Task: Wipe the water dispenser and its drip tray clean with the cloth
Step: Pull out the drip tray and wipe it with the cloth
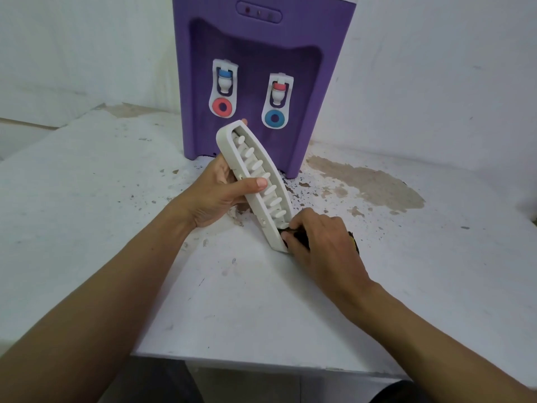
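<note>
A purple water dispenser (261,68) with two white taps stands at the back of the white table (116,199). In front of it my left hand (215,196) grips the white slotted drip tray (232,141), tilted on its long edge, thumb across the slats. My right hand (322,245) holds a dark cloth (299,237) bunched in its fingers and presses it against the tray's near end, which rests on the table. Most of the cloth is hidden under my fingers.
The table's paint is chipped, with a brown bare patch (372,184) right of the dispenser and dark flecks around its base. White walls close in behind. The table's front edge (261,365) runs below my forearms.
</note>
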